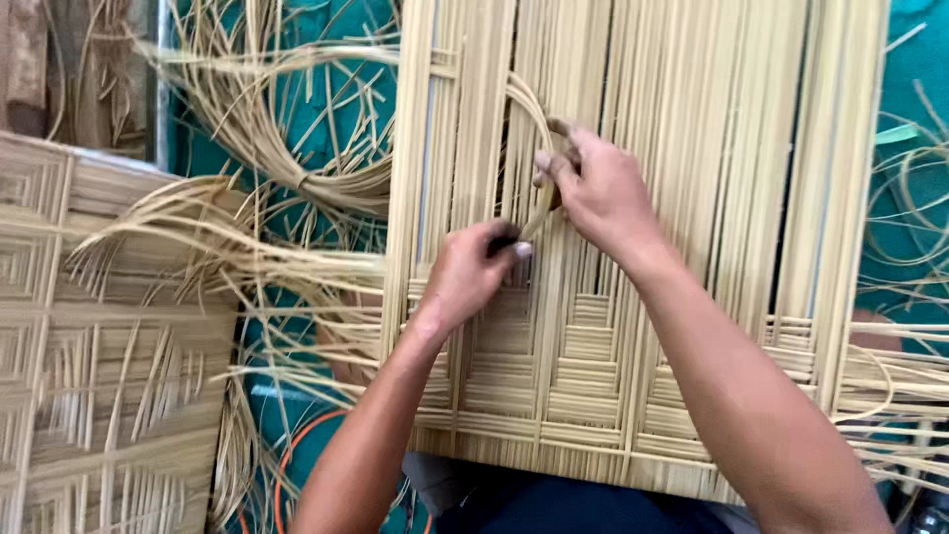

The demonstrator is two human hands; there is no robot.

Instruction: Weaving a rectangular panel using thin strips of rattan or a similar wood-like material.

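Head view — woven rattan panel (633, 326) fills centre frame. Left hand (470, 277) pinched on a dark tool (506, 241); right hand (598, 188) clamped on a pale strip (539, 213) looping above. Finished panel (99, 376) lower left; loose strands (287, 148) on teal floor (919, 69).

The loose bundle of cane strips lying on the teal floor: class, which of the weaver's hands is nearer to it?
Left. The left hand works near the panel's left side, closer to the bundle of cane strips. The right hand lies further right, over the panel's middle.
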